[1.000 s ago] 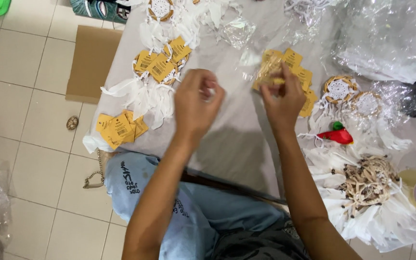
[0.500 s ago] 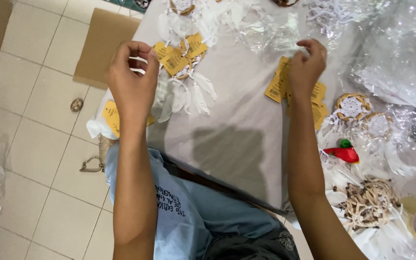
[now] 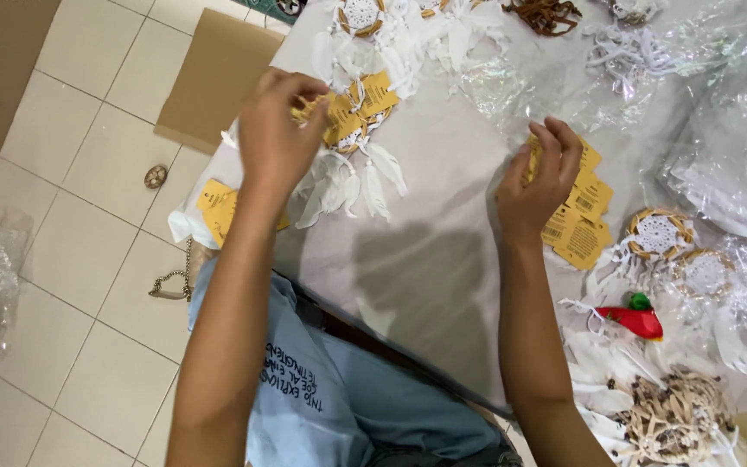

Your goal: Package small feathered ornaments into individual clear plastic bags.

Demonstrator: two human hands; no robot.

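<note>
Tabletop, covered in white sheet; bare patch at centre. On it: yellow tags at right, more yellow tags on white feathered dreamcatchers at upper left, clear plastic bags upper right. Lower right: small rattan-ringed dreamcatchers, red object, pile of beige cords.

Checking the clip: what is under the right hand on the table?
Under the right hand lies a stack of yellow tags on the grey table. The tags' right part shows; the part beneath the palm is hidden, so their count is unclear.
</note>
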